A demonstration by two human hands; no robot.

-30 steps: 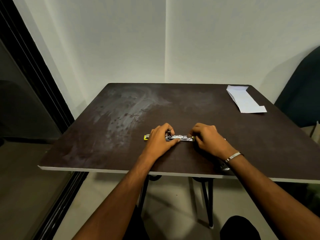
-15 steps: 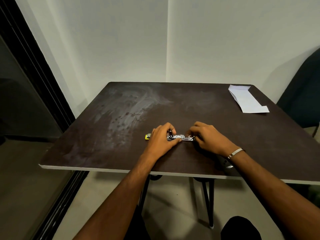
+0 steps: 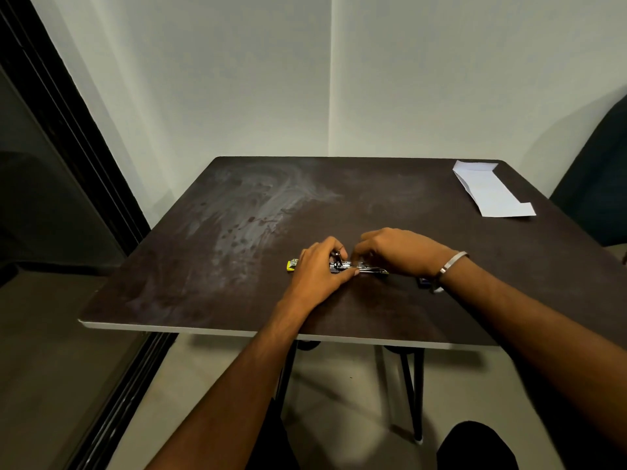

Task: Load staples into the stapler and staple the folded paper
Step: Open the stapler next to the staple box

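A small stapler [image 3: 353, 266] lies opened flat on the dark table [image 3: 210, 266], its metal channel exposed and a yellow end sticking out at the left. My left hand [image 3: 317, 271] presses down on the stapler's left half, thumb along the front of the metal rail. My right hand [image 3: 397, 251] has its fingertips pinched over the middle of the channel; whether staples are between them is hidden. The folded white paper [image 3: 488, 195] lies flat at the far right corner, well away from both hands.
A small dark object [image 3: 423, 282] sits on the table under my right wrist, partly hidden. A dark chair back [image 3: 597, 184] stands beyond the table's right edge. A dark door frame runs along the left. The near table edge is close to my forearms.
My right hand's fingertips have slid left along the stapler's rail toward my left hand, uncovering the rail's right end. The left hand and the paper have stayed put.
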